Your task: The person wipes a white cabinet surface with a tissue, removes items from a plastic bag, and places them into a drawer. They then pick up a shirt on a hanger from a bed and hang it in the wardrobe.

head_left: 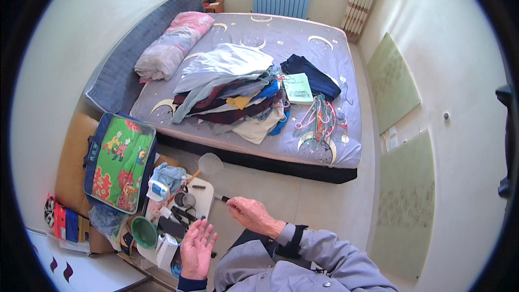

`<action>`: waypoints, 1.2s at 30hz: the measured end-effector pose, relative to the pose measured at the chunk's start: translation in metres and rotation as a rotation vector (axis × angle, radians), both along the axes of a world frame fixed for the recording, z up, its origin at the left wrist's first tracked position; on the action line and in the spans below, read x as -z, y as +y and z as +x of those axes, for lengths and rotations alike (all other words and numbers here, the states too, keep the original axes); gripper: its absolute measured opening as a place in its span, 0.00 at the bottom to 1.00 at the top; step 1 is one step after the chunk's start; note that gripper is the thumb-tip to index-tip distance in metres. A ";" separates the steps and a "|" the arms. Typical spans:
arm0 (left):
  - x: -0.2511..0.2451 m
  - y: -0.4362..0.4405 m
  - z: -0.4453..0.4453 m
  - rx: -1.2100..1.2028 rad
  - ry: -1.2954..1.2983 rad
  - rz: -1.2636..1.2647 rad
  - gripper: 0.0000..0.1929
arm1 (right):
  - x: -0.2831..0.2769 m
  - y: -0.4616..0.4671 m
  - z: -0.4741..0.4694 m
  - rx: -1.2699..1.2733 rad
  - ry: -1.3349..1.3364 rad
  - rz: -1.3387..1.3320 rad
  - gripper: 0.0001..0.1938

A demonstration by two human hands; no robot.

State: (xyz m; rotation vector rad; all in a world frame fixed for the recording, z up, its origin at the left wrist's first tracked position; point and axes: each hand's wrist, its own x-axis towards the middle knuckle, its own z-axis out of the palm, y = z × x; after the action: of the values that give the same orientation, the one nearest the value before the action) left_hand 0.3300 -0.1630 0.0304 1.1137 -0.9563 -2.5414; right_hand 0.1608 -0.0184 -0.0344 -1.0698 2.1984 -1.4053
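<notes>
My right hand is closed around a slim object with a dark grip and a pale tip; its exact kind is too small to tell. The tip points left, towards the edge of a small white table. My left hand holds nothing, its palm turned up and fingers spread, in front of the table's near edge. Close by it on the table are a dark phone-like slab, a white box, a green plastic basket and a dark cup.
A blue cloth, a tissue pack and a flyswatter crowd the table's far end. Beyond stands a bed bearing piled clothes, plastic hangers and a green booklet. A zipped bedding bag lies left.
</notes>
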 end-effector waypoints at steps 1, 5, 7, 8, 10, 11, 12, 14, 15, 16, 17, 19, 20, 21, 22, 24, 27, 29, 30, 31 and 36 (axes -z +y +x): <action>0.003 -0.007 -0.010 -0.022 -0.001 0.005 0.21 | 0.001 -0.001 -0.018 0.016 0.004 0.011 0.09; 0.008 -0.026 -0.056 -0.042 0.010 0.050 0.18 | 0.006 -0.002 -0.101 0.105 0.025 0.067 0.09; 0.007 -0.031 -0.077 -0.040 0.014 0.054 0.17 | 0.015 -0.001 -0.147 0.143 -0.016 0.062 0.09; 0.005 -0.033 -0.088 -0.032 0.014 0.055 0.17 | 0.021 0.000 -0.166 0.208 -0.054 0.065 0.08; 0.001 -0.036 -0.108 -0.039 -0.010 0.043 0.16 | 0.034 0.003 -0.213 0.290 -0.124 0.046 0.10; -0.001 -0.036 -0.118 -0.052 -0.030 0.029 0.16 | 0.041 0.005 -0.237 0.337 -0.205 0.032 0.11; -0.003 -0.038 -0.128 -0.070 -0.033 0.017 0.15 | 0.048 0.006 -0.264 0.368 -0.178 0.012 0.11; -0.006 -0.042 -0.147 -0.088 -0.053 -0.015 0.15 | 0.060 0.004 -0.320 0.478 -0.208 0.060 0.12; -0.009 -0.043 -0.155 -0.100 -0.063 -0.027 0.14 | 0.064 0.004 -0.348 0.495 -0.272 0.056 0.13; -0.011 -0.043 -0.164 -0.143 -0.055 -0.029 0.14 | 0.068 0.004 -0.373 0.488 -0.392 -0.036 0.14; -0.012 -0.041 -0.173 -0.178 -0.073 -0.051 0.14 | 0.070 0.003 -0.400 0.501 -0.540 -0.088 0.15; -0.018 -0.038 -0.190 -0.230 -0.109 -0.104 0.14 | 0.076 -0.004 -0.448 0.520 -0.733 -0.199 0.15; -0.020 -0.035 -0.200 -0.258 -0.137 -0.125 0.14 | 0.080 -0.008 -0.470 0.530 -0.789 -0.240 0.17; -0.021 -0.032 -0.209 -0.274 -0.157 -0.122 0.14 | 0.085 -0.013 -0.491 0.543 -0.838 -0.265 0.19; -0.022 -0.028 -0.218 -0.294 -0.178 -0.117 0.14 | 0.091 -0.018 -0.508 0.555 -0.856 -0.289 0.20; -0.023 -0.022 -0.235 -0.344 -0.231 -0.104 0.14 | 0.106 -0.030 -0.540 0.598 -0.904 -0.305 0.23; -0.026 -0.015 -0.257 -0.320 -0.241 -0.150 0.14 | 0.133 -0.048 -0.570 0.681 -0.939 -0.318 0.23; -0.027 -0.014 -0.270 -0.334 -0.256 -0.142 0.14 | 0.149 -0.056 -0.584 0.653 -1.000 -0.345 0.22; -0.027 -0.013 -0.275 -0.340 -0.262 -0.139 0.14 | 0.155 -0.060 -0.589 0.658 -1.014 -0.344 0.21; -0.027 -0.014 -0.280 -0.343 -0.265 -0.141 0.14 | 0.160 -0.063 -0.593 0.656 -1.031 -0.358 0.21; -0.026 -0.017 -0.299 -0.348 -0.262 -0.148 0.14 | 0.159 -0.068 -0.601 0.710 -0.945 -0.263 0.15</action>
State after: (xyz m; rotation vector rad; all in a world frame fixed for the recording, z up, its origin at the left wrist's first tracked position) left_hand 0.0312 -0.1803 0.0559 1.4488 -0.8976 -2.0534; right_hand -0.4400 -0.0863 -0.1933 0.3993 1.6926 -1.9456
